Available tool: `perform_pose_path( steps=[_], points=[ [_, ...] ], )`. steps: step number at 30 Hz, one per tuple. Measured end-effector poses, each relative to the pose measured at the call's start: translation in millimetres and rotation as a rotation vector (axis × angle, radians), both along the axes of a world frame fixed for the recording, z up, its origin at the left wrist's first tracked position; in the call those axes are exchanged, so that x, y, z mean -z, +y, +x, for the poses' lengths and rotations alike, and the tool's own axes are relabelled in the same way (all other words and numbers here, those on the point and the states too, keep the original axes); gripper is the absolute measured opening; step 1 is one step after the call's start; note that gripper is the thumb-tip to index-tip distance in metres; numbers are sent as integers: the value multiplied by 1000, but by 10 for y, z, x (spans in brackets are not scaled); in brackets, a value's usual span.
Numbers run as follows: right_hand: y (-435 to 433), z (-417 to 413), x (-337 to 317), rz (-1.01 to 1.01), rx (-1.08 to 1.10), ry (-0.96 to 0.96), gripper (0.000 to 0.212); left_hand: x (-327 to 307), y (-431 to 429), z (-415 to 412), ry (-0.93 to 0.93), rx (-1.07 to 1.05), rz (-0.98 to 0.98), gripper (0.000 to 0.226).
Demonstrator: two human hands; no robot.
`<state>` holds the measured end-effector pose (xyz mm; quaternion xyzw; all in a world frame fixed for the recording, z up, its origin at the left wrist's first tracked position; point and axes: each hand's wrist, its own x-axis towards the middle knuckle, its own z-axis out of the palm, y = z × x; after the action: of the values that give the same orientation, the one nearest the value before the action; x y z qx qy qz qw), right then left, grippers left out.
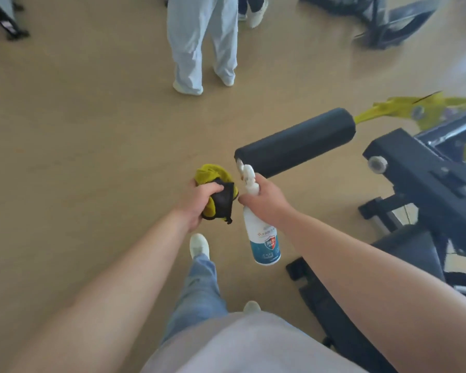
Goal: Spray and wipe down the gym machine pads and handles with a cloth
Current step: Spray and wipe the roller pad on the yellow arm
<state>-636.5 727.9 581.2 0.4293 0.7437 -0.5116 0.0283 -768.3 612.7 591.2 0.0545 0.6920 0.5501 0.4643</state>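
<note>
L hand (199,200) grips a bunched yellow-and-black cloth (217,184), fingers curled round it. R hand (267,200) is wrapped round the neck of a white spray bottle (262,238), bottle body hanging down and its blue label facing the camera. Neither hand is free.

Target as I read it: black foam roller pad (296,142), off the floor, fixed at its far end to the machine's yellow arm (414,109). Pad lies ahead and to the R of both hands. Long axis runs from the near-L end cap up and R toward the black machine frame (428,179).

Spray head sits just beside the near end cap, so R hand is nearer. Cloth is a little further L, near but apart from the pad. Nozzle direction is prob. toward the pad, but blur makes it hard to tell.

Judgement: spray goes first, along the axis, then the L hand crosses R to wipe.
</note>
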Motion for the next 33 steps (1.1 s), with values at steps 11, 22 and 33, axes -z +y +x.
perform_pose_path(
  steps=[11, 22, 33],
  points=[
    [1007, -828, -31, 2, 274, -109, 33, 35, 1473, -1285, 19, 516, -15, 31],
    [1787, -520, 315, -40, 721, -196, 60, 136, 2740, -1300, -4, 812, -109, 25],
    [2831, -249, 641, -162, 994, -52, 36, 216, 4134, -1026, 96, 1022, -144, 34]
  ],
)
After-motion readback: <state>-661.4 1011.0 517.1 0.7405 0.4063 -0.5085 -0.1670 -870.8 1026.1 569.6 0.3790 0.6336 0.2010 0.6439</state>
